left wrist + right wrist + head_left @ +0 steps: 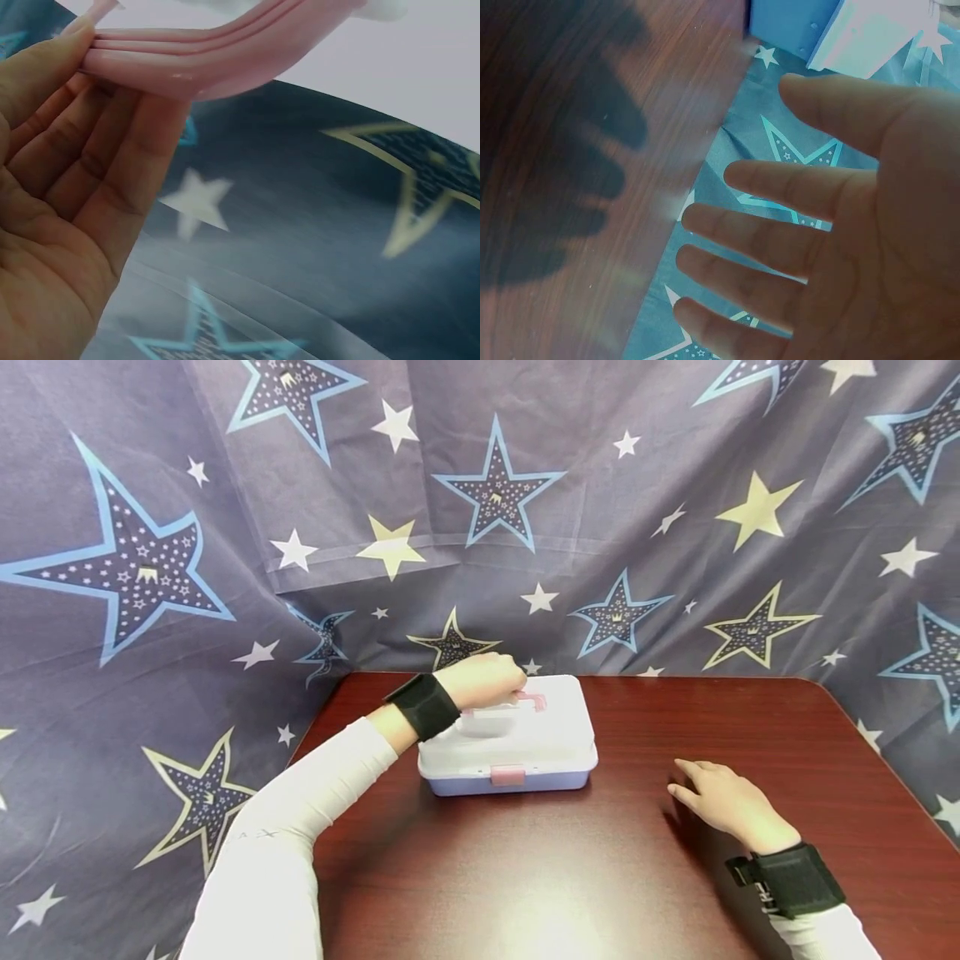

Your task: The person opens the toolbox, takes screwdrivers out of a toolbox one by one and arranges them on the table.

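A storage box (558,735) with a white lid, a pale blue base and a pink front latch (507,775) sits toward the back of the table. Its pink carry handle (187,64) is gripped by my left hand (483,681), thumb on one side and fingers curled under the other in the left wrist view. My right hand (723,802) hovers low over the table to the right of the box, holding nothing. In the right wrist view its fingers (772,187) are spread and nearly straight, and the box's blue side (791,26) shows beyond the thumb.
The dark red wooden table (525,868) has rounded far corners and a bright glare near the front. A grey-blue curtain (570,518) with printed stars hangs right behind the table and along both sides.
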A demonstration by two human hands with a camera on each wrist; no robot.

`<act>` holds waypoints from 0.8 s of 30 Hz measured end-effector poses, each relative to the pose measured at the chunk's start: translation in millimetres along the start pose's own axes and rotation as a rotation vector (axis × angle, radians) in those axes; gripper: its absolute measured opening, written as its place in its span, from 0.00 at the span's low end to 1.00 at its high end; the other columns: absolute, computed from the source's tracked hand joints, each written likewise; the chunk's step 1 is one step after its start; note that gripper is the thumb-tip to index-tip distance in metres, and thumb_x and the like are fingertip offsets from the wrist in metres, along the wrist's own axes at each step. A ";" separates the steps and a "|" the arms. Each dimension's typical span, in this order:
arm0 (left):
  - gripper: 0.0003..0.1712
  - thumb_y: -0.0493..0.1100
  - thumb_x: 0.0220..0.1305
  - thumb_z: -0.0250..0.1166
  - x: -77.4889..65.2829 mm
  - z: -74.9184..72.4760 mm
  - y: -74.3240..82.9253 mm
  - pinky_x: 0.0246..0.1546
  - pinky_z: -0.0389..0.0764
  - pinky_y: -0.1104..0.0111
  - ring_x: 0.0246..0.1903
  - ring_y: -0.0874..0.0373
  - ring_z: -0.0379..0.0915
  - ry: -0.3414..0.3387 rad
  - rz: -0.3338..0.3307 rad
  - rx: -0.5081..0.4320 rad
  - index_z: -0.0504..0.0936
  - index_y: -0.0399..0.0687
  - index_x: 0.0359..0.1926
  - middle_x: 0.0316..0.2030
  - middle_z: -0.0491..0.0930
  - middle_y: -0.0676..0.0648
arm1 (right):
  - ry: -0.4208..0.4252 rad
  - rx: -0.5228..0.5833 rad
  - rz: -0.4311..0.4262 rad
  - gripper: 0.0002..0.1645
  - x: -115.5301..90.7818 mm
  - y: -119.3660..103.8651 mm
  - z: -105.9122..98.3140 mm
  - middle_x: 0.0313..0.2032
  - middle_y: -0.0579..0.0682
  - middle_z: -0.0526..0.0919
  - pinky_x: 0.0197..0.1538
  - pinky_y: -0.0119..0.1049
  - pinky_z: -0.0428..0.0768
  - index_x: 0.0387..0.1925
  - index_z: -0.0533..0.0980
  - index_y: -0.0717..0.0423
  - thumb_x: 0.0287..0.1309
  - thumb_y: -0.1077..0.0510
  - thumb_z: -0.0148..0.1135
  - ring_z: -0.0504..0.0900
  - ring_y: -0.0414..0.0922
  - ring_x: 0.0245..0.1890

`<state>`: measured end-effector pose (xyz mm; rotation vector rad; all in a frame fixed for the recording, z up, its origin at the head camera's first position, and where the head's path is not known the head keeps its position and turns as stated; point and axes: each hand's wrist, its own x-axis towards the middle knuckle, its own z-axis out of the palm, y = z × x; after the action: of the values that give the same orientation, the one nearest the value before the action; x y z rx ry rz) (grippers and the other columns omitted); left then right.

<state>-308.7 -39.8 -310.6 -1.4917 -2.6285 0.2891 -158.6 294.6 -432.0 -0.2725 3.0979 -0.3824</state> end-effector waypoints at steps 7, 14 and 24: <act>0.05 0.42 0.59 0.65 12.5 -11.7 39.4 0.35 0.80 0.62 0.32 0.53 0.79 -0.008 0.108 0.048 0.85 0.48 0.35 0.30 0.84 0.49 | 0.008 -0.014 -0.002 0.31 -2.4 2.2 0.3 0.52 0.69 0.76 0.48 0.62 0.74 0.58 0.72 0.65 0.61 0.48 0.59 0.74 0.65 0.53; 0.06 0.41 0.62 0.63 25.4 -18.2 64.5 0.34 0.80 0.66 0.33 0.55 0.78 -0.041 0.142 0.031 0.85 0.48 0.38 0.31 0.83 0.49 | 0.011 -0.010 0.003 0.31 -3.3 3.9 0.7 0.52 0.69 0.76 0.49 0.63 0.74 0.57 0.72 0.65 0.61 0.47 0.58 0.74 0.65 0.53; 0.11 0.40 0.61 0.62 47.9 -22.4 74.9 0.22 0.65 0.73 0.21 0.62 0.61 -0.085 0.020 -0.253 0.76 0.48 0.21 0.18 0.63 0.55 | 0.027 -0.001 0.002 0.31 -3.7 7.5 3.1 0.52 0.69 0.76 0.49 0.63 0.73 0.57 0.72 0.65 0.61 0.47 0.58 0.74 0.66 0.54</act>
<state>-266.4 41.3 -305.0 -1.6119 -2.8054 0.0213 -156.1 301.7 -436.8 -0.2667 3.1248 -0.3878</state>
